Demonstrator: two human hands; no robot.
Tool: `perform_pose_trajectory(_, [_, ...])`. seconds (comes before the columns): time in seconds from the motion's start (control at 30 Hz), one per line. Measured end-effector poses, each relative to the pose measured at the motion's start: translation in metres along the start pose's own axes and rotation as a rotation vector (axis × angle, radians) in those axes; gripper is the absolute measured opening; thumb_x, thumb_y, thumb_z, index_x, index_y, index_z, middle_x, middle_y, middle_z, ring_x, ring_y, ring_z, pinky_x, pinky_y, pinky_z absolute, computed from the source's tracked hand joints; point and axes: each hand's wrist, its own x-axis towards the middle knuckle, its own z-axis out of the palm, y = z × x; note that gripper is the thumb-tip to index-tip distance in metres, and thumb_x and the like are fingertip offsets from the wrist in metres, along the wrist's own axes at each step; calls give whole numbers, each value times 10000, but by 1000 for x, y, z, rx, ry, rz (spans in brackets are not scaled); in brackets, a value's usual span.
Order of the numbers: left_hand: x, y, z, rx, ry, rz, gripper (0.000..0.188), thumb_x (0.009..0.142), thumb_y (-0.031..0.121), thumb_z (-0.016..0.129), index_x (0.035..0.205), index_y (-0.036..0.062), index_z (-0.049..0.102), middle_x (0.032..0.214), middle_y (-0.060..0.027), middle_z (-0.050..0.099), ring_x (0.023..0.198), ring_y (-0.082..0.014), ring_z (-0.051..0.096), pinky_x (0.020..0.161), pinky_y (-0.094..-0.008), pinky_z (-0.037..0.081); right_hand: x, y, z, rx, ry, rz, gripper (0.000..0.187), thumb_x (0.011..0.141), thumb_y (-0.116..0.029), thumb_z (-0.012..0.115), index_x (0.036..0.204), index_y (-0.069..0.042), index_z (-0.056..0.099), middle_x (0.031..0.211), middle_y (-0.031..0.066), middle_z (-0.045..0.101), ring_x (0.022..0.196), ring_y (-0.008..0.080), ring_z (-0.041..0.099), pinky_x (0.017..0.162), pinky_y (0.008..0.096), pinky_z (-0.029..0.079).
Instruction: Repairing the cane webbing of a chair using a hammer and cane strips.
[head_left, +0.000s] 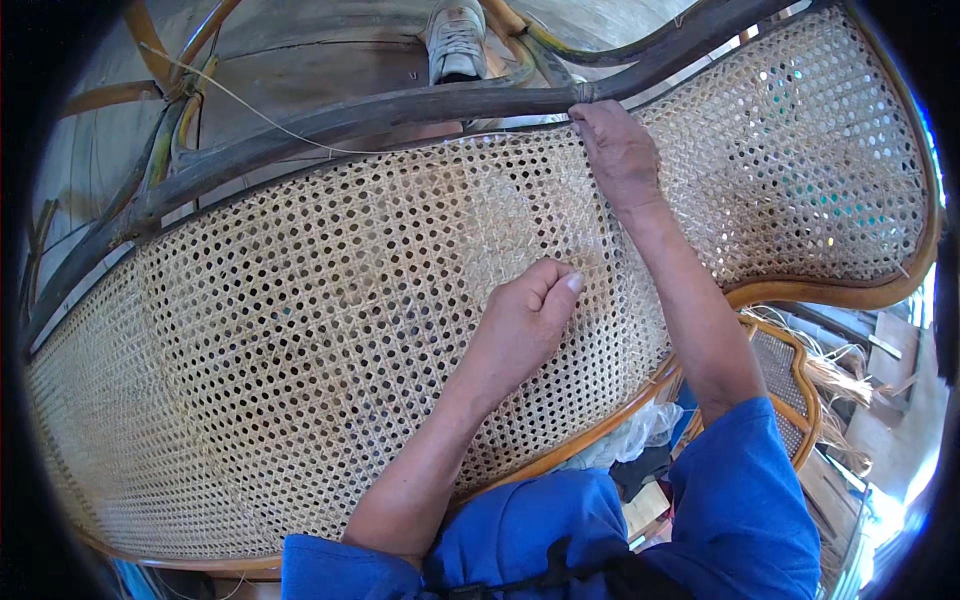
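Note:
A long woven cane panel [330, 290] fills most of the view, with a honey-coloured rattan rim [860, 295] along its near and right edges. My left hand [525, 318] is closed in a pinch over the middle of the weave, thumb uppermost; whatever lies between its fingers is too small to make out. At the panel's far edge, beside a dark pole [400, 112], my right hand [622, 158] is closed with its fingertips down at the border. What it grips there is hidden. A thin loose cane strand [270, 122] arcs from the far left to that same edge.
Rattan legs and braces [165, 75] stand beyond the pole at the far left. A white shoe [457, 42] rests on the floor at the back. Below right are a smaller cane-panelled frame [785, 375], fibre bundles [840, 378] and a clear plastic bag [650, 430].

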Motion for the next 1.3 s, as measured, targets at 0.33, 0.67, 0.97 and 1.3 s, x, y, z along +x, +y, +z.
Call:
perform_pose_trajectory(0.33, [-1, 4, -3, 23, -12, -20, 256, 946, 237, 507, 952, -7, 587, 709, -94, 590, 655, -126, 526, 645, -300, 454, 1, -6, -3, -60, -103, 43, 149, 857, -42, 552, 985, -74, 621, 855, 118, 574, 809, 308, 585, 703, 377, 469])
perform_pose_trajectory(0.67, [-1, 3, -4, 19, -23, -4, 239, 957, 230, 499, 957, 12, 594, 726, 16, 539, 664, -56, 465, 610, -234, 416, -2, -8, -1, -76, -85, 77, 208, 836, -67, 479, 974, -110, 629, 908, 121, 591, 875, 331, 586, 734, 426, 474])
perform_pose_trajectory(0.97, [-1, 3, -4, 17, -18, -6, 243, 951, 235, 504, 959, 10, 595, 738, 5, 554, 672, -64, 484, 620, -244, 426, 2, -6, -3, -49, -117, 68, 121, 862, -80, 515, 929, -104, 613, 819, 99, 558, 784, 292, 574, 679, 370, 462])
perform_pose_trajectory(1.3, [-1, 4, -5, 5, -21, -25, 238, 956, 237, 506, 951, 18, 598, 720, 27, 534, 653, -46, 461, 596, -227, 408, 0, -6, 0, -59, -23, 9, 142, 863, -120, 515, 958, -108, 619, 891, 110, 593, 822, 316, 597, 692, 404, 486])
